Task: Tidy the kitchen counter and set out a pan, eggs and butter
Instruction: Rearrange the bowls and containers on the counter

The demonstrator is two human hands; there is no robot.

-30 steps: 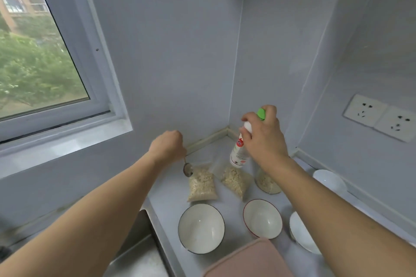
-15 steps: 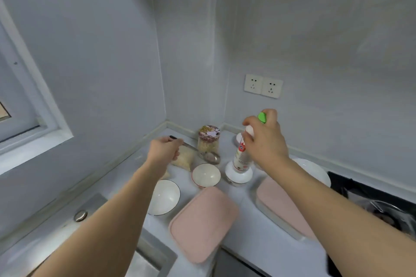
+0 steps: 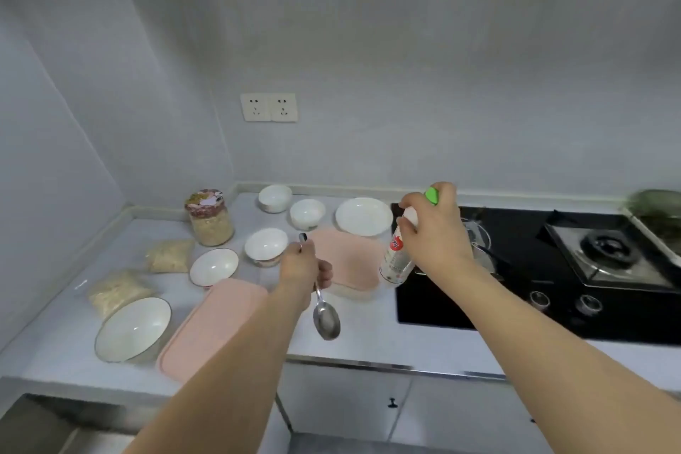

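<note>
A: What is hard to make out in the head view?
B: A green thing (image 3: 656,205) at the right edge is cut off and blurred. The pan (image 3: 482,251) on the hob (image 3: 534,269) is mostly behind the right hand (image 3: 436,232).

A: Counts?
B: Six white bowls: (image 3: 133,329), (image 3: 214,266), (image 3: 266,246), (image 3: 275,197), (image 3: 307,214), (image 3: 364,216). Two pink lids (image 3: 212,328) (image 3: 346,262), two grain bags (image 3: 118,292) (image 3: 170,255), one jar (image 3: 210,217).

A: The hands?
B: The left hand (image 3: 302,269) grips a spoon (image 3: 326,317), bowl downward, centre frame. The right clamps a green-capped bottle (image 3: 396,262) over the tabletop (image 3: 368,339) edge beside the hob.

A: Since half a second ago?
B: The view has swung right; both hands now sit nearer the hob.
</note>
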